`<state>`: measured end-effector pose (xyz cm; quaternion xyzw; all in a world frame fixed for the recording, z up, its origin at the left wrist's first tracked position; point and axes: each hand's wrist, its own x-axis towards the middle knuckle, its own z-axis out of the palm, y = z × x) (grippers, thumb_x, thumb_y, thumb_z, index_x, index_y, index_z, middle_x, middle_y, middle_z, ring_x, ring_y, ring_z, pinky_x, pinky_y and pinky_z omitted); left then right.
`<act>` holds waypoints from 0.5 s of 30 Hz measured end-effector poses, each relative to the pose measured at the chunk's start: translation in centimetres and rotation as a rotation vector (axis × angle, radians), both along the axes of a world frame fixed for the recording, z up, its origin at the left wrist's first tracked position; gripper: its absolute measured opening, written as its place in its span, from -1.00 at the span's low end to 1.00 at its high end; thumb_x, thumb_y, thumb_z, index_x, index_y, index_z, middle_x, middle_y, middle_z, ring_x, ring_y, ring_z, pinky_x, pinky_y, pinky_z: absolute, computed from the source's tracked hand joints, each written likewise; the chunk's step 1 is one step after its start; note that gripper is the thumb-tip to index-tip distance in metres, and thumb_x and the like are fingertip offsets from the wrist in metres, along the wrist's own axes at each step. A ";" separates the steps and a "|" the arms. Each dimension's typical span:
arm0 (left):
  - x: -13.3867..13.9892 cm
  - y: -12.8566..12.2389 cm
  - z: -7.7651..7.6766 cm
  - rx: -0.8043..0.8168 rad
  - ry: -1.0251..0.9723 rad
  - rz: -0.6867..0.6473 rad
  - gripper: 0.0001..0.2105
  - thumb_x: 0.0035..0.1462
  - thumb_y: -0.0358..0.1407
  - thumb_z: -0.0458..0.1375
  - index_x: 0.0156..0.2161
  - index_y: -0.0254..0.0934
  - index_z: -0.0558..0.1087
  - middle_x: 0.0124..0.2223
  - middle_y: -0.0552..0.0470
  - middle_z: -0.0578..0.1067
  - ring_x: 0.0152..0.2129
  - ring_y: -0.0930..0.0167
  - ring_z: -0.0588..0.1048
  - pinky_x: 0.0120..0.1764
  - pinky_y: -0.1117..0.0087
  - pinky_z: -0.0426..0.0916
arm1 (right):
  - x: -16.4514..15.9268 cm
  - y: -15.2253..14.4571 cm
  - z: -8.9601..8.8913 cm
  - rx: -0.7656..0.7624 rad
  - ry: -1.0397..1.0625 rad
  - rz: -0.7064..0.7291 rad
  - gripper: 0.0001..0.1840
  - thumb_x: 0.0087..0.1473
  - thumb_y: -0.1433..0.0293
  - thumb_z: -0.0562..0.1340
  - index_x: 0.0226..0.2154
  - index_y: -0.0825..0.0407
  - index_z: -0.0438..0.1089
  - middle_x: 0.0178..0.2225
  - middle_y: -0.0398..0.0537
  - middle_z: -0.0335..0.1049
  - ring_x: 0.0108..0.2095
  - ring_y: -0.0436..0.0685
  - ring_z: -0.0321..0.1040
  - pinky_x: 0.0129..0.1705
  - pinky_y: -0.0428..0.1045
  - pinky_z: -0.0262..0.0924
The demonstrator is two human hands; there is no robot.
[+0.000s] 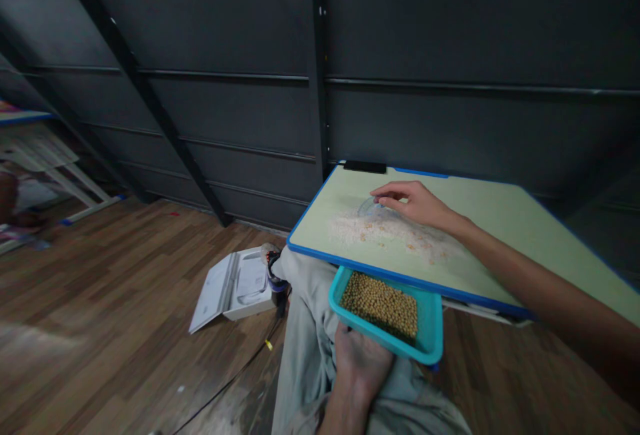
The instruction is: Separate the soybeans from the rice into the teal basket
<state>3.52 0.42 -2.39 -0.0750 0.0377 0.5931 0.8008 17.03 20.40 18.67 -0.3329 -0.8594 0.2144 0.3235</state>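
Note:
My left hand (pixel 361 355) is under a teal plastic tray (pixel 431 328), bearing it from below at the table's front edge. Round tan beans (pixel 377 305), perhaps soybeans, fill most of the tray, leaving its right end bare. Over the table my right hand (pixel 413 201) pinches a clear, curved, see-through piece (pixel 367 207) between thumb and fingers; its exact kind is hard to make out. Just below it spreads a thin layer of whitish grains (pixel 345 228), with several orange-yellow bits among them toward the right.
The pale green table (pixel 500 221) has a blue rim. A black flat object (pixel 365 167) lies at its back edge, by a dark panelled wall (pixel 240 35). On the wooden floor, an open white box (pixel 250 281) and a black cable (pixel 225 388) lie left of my leg. Another table (pixel 30 117) stands far left.

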 end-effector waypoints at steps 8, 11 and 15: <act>0.0 0.0 0.3 -0.017 0.014 0.008 -0.56 0.29 -0.22 0.03 0.20 -0.27 0.48 0.31 -0.22 0.43 0.28 0.08 0.36 0.32 -0.08 0.18 | 0.3 -0.7 -3.1 0.102 0.079 -0.121 -0.72 0.26 0.32 0.28 -0.02 -0.05 0.61 -0.03 0.04 0.62 -0.11 0.22 0.56 -0.04 0.18 0.45; -0.1 -0.1 1.1 -0.050 0.022 -0.003 -0.55 0.28 -0.22 0.03 0.20 -0.28 0.48 0.29 -0.23 0.44 0.27 0.07 0.37 0.30 -0.08 0.21 | 0.3 -0.9 -3.7 0.120 0.039 -0.091 -0.72 0.27 0.31 0.27 -0.02 -0.07 0.61 -0.03 0.02 0.62 -0.11 0.21 0.56 -0.07 0.16 0.45; -0.3 -0.2 2.6 -0.125 -0.009 -0.039 -0.54 0.28 -0.22 -0.01 0.20 -0.30 0.48 0.29 -0.23 0.45 0.26 0.08 0.38 0.29 -0.05 0.23 | 0.0 -1.3 -3.9 0.094 0.028 -0.063 -0.72 0.28 0.31 0.25 -0.04 -0.07 0.62 -0.06 0.01 0.63 -0.11 0.20 0.56 -0.09 0.13 0.45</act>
